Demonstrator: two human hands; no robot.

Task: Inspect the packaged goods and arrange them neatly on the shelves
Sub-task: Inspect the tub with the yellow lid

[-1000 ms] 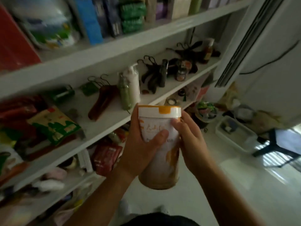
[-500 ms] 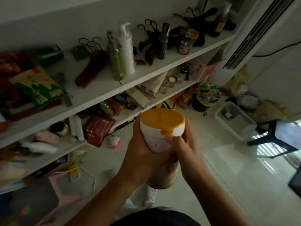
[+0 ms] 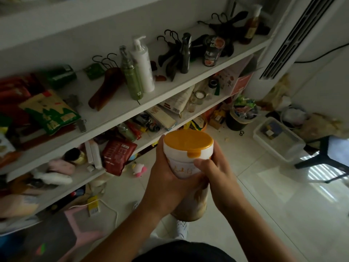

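I hold a tall white canister (image 3: 186,168) with an orange flip lid upright in front of me, over the floor. My left hand (image 3: 164,186) wraps its left side and my right hand (image 3: 217,178) grips its right side, thumb across the label. To the left run white shelves (image 3: 120,114) with packaged goods: a green and yellow bag (image 3: 51,112), a red pouch (image 3: 117,157), a green spray bottle (image 3: 131,74), a white pump bottle (image 3: 143,63) and a dark can (image 3: 213,51).
Black and brown hangers (image 3: 173,55) lie on the upper shelf. On the tiled floor stand a full black bin (image 3: 240,116), a clear plastic box (image 3: 277,137), a black stool (image 3: 330,154) and a small pink toy (image 3: 138,168). A white air conditioner (image 3: 294,35) stands at the right.
The view has tilted down from the upper shelves toward the floor. The canister now shows its orange lid from above; both hands have stayed on it.
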